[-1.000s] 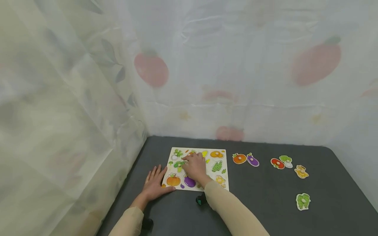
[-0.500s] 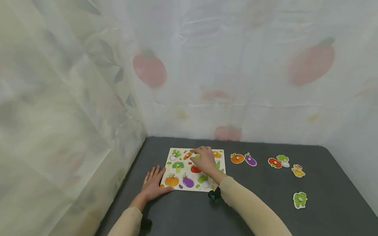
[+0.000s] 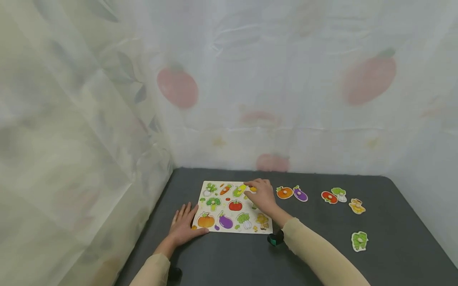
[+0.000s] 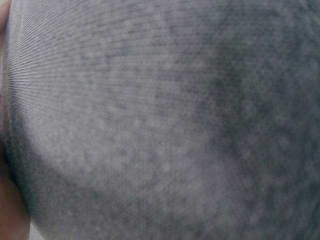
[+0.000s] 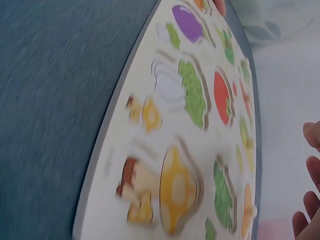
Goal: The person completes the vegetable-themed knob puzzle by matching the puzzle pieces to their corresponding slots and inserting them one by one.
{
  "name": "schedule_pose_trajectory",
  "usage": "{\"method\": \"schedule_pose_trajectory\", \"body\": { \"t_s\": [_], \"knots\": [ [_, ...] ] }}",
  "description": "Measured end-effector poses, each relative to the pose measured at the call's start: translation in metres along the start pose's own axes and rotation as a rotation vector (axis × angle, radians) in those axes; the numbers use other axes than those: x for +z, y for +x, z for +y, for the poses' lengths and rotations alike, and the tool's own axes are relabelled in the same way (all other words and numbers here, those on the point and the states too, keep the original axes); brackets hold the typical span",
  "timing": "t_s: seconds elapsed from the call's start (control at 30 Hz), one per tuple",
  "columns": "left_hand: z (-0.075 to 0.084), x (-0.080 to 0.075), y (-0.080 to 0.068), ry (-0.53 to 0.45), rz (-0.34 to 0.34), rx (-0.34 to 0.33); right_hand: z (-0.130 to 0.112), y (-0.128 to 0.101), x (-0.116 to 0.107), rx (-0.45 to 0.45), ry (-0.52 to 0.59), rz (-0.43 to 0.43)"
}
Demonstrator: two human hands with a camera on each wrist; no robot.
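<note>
A: Any writing on the puzzle board [image 3: 234, 228]?
B: None readable. It lies on the table [image 3: 322, 254], vegetable pieces seated in it.
A: Hands?
B: Left hand [image 3: 184, 226] flat, holding its corner; right hand [image 3: 262, 195] curled over the far edge, grip unclear.

Left hand [image 3: 184, 226] flat, palm down, fingers straight. Right hand [image 3: 262, 195] reaches forward, arm extended, fingers loosely bent.
</note>
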State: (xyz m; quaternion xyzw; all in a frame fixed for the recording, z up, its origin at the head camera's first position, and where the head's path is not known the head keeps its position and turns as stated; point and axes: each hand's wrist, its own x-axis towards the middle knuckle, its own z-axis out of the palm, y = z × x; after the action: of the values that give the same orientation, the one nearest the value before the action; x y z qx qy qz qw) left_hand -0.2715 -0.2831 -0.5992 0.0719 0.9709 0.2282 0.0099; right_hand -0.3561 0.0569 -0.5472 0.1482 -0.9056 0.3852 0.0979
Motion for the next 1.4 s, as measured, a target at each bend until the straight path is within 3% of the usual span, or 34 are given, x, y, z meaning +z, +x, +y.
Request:
{"method": "schedule_pose_trajectory", "body": {
  "t_s": [0.1,0.3,0.47,1.0,1.4],
  "knots": [
    [-0.005,0.004,0.001,-0.022,0.023,0.019,0.009,-0.003,-0.011,0.01,0.001,0.017],
    [-0.008,0.005,0.004,-0.016,-0.015,-0.002,0.038,-0.01,-0.036,0.011,-0.007,0.059],
    [-0.01,0.007,0.004,-0.036,0.003,0.012,0.062,-0.019,-0.058,0.045,-0.034,0.098],
    [-0.004,0.003,0.001,-0.05,0.016,0.018,0.146,-0.062,-0.126,0.108,-0.226,0.175],
    [-0.003,-0.001,0.003,-0.001,-0.054,-0.034,0.182,-0.084,-0.168,0.182,-0.332,0.181]
  ]
}}
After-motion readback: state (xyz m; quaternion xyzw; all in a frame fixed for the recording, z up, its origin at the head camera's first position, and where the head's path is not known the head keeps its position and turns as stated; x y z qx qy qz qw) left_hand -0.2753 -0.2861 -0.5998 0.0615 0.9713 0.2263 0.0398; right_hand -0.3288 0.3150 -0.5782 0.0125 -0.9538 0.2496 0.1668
